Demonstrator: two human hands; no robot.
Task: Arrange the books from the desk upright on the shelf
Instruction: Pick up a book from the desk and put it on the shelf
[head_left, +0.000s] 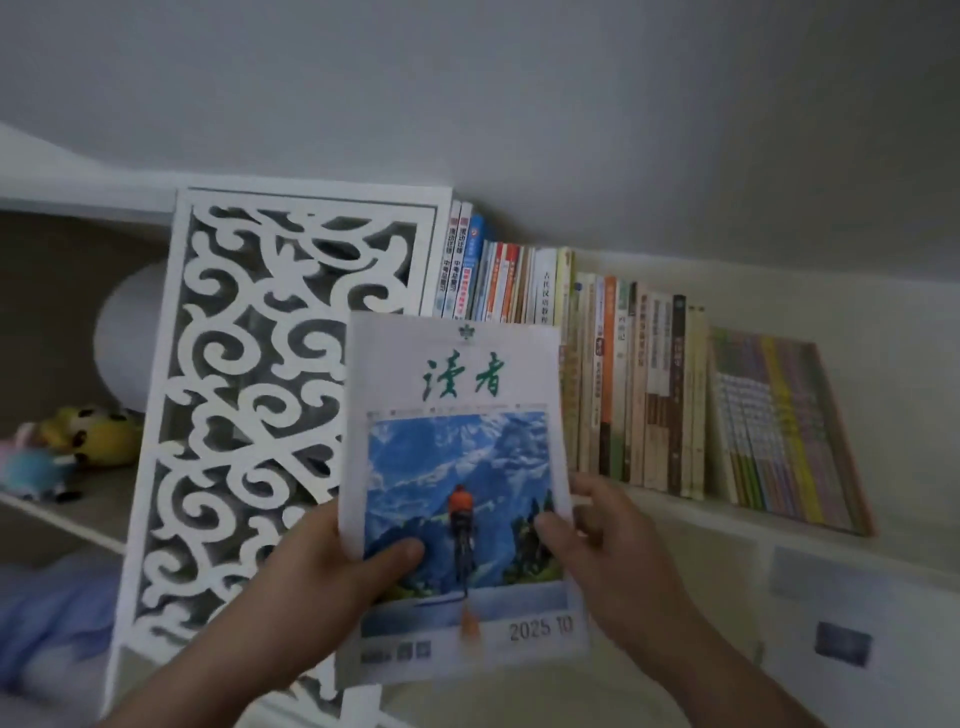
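White wall backs the shelf, where a row of books stands upright right of the carved panel. Both hands grip the magazine upright near the shelf: left hand and right hand pinch its lower edges, probably to steady the limp cover for insertion.

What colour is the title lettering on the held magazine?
Green, on the magazine's white cover; clearest in the head view.

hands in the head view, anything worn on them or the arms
Nothing worn that shows: the left hand and right hand are bare, with no gloves, rings or watch visible. Both forearms are uncovered down to the frame edge, no sleeves in view. The picture is slightly blurred, so small details could be missed.
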